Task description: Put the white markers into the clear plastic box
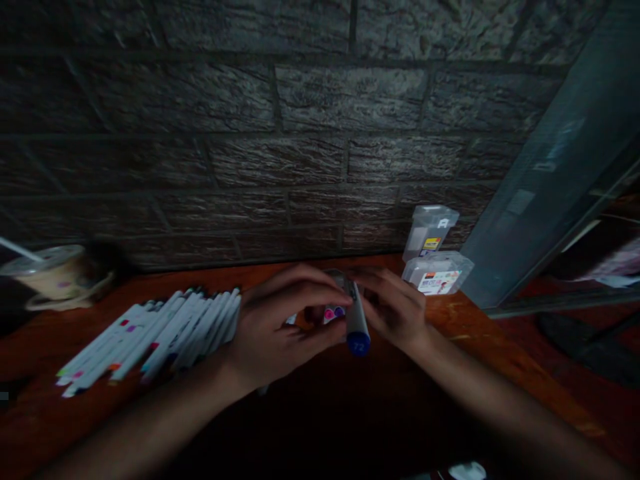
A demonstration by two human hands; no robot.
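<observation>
A white marker (356, 308) with a blue end numbered 72 points toward me between my hands. My left hand (280, 323) has its thumb and index finger against the marker's left side, the other fingers curled. On the opposite side, my right hand (395, 303) closes its bent fingers on the marker, their tips partly hidden. In the gap behind my left thumb, pink and purple marker ends (334, 313) show; what holds them is mostly covered by my hands. Many white markers (165, 333) with coloured ends lie side by side left of my left hand.
Two clear plastic cases, one upright (425, 230) and one with a label (437, 275), stand at the back right of the wooden table (480, 340). A lidded cup (53, 273) with a straw sits far left. A brick wall (300, 160) closes off the back.
</observation>
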